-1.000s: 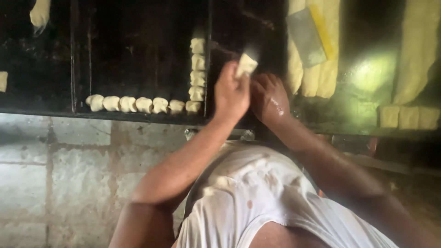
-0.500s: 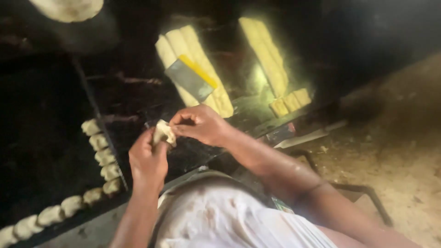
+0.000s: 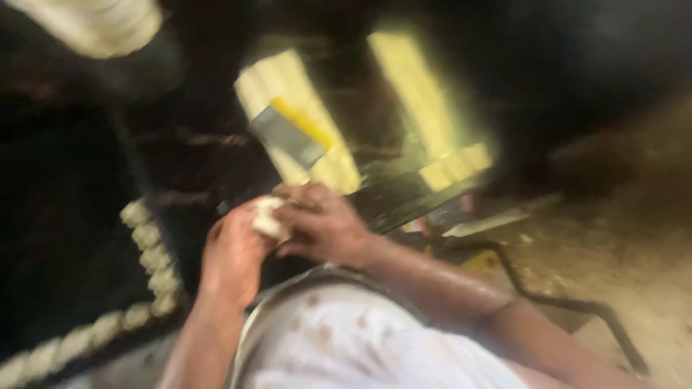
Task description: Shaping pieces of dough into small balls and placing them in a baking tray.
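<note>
Dough sits pinched between your two hands, close in front of your white shirt (image 3: pixel 346 338). Your left hand (image 3: pixel 231 256) is curled around the small pale dough piece (image 3: pixel 269 218) from below, fingers closed on it; your right hand (image 3: pixel 324 227) lies over the top of it, fingers bent down onto the same lump. So both hands are closed on the one piece, held just above the near edge of the dark tray (image 3: pixel 86 238), not resting on anything.

Just to your left, a row of shaped dough pieces (image 3: pixel 148 252) already runs along the tray's right side and turns the corner along its near edge. That much looks finished; the rest of the tray's dark surface shows nothing on it, and the lump in your hands has not yet joined the row.

Beyond your hands, long pale-yellow dough strips (image 3: pixel 317 137) lie on the dark worktable, with a flat metal scraper (image 3: pixel 287 137) resting on the nearer one. A second strip (image 3: pixel 425 108) lies further right, its near end cut into small blocks (image 3: pixel 454 164), so plenty of dough looks uncut and unshaped. The picture is badly blurred, so the pale mass at the top left corner may be more dough, but you cannot be sure.
</note>
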